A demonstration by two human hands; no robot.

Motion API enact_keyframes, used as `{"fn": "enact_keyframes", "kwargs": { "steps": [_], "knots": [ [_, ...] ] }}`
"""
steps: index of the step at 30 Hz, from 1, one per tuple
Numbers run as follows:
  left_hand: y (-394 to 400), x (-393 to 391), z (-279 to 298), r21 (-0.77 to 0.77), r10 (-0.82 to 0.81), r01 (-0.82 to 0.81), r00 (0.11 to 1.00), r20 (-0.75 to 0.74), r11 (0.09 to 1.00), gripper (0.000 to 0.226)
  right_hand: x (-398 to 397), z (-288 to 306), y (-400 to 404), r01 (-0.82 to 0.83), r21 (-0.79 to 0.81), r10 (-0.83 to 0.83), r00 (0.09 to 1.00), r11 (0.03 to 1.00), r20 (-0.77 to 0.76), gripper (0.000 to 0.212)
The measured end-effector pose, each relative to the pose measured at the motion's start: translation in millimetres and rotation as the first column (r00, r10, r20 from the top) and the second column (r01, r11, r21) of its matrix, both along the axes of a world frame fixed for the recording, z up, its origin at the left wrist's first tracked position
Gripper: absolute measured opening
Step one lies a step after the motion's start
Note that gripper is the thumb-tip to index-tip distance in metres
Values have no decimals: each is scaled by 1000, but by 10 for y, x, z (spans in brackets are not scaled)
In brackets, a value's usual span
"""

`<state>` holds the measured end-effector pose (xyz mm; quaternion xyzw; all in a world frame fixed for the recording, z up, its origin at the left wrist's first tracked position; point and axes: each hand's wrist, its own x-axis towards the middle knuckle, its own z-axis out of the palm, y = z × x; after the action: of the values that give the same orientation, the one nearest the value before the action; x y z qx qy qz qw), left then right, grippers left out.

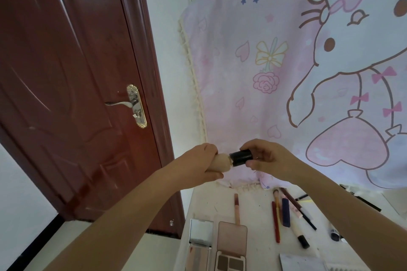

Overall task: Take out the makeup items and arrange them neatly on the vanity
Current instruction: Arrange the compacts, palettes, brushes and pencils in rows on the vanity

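**Pink cartoon cloth behind white bench**

Raised above bench (204,207): left hand (198,161) wrapped around beige bottle (221,162), right hand (267,157) pinching its black cap (241,157). Below on bench: open eyeshadow palette (231,248), pencils (277,220), brushes.

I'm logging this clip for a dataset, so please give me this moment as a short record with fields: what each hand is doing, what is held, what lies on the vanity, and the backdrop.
left hand: grips the beige bottle around its body
right hand: holds the bottle's black cap
cap state: sits at the bottle's end; cannot tell if loosened
position: held up in the air, above the vanity
on vanity: open eyeshadow palette, mirrored compact, red pencil, navy tube, other pens and brushes
backdrop: pink cartoon cloth, brown door at left
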<state>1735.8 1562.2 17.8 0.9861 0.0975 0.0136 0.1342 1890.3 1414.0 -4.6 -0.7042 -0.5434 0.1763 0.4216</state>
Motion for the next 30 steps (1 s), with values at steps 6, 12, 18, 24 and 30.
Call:
{"fn": "enact_keyframes", "kwargs": {
  "steps": [6, 12, 18, 24, 30],
  "knots": [
    [-9, -1, 26, -8, -7, 7, 1000, 8, 1000, 34, -10, 26, -8, -56, 10, 57, 972, 998, -228, 37],
    [-28, -10, 39, 27, -20, 20, 1000, 9, 999, 34, -52, 76, 36, 70, -172, -82, 995, 983, -61, 31],
    [-10, -64, -44, -5, 6, -6, 1000, -18, 1000, 35, -14, 7, -49, -46, -18, 43, 992, 999, -117, 43],
    [-56, -68, -91, 0, -10, 10, 1000, -28, 1000, 34, -145, -33, 11, 37, -273, -90, 979, 961, -185, 29],
    [-41, -75, -120, -23, -12, 11, 1000, -15, 1000, 33, -52, -89, -129, -61, -125, 47, 993, 990, -110, 30]
  ]
}}
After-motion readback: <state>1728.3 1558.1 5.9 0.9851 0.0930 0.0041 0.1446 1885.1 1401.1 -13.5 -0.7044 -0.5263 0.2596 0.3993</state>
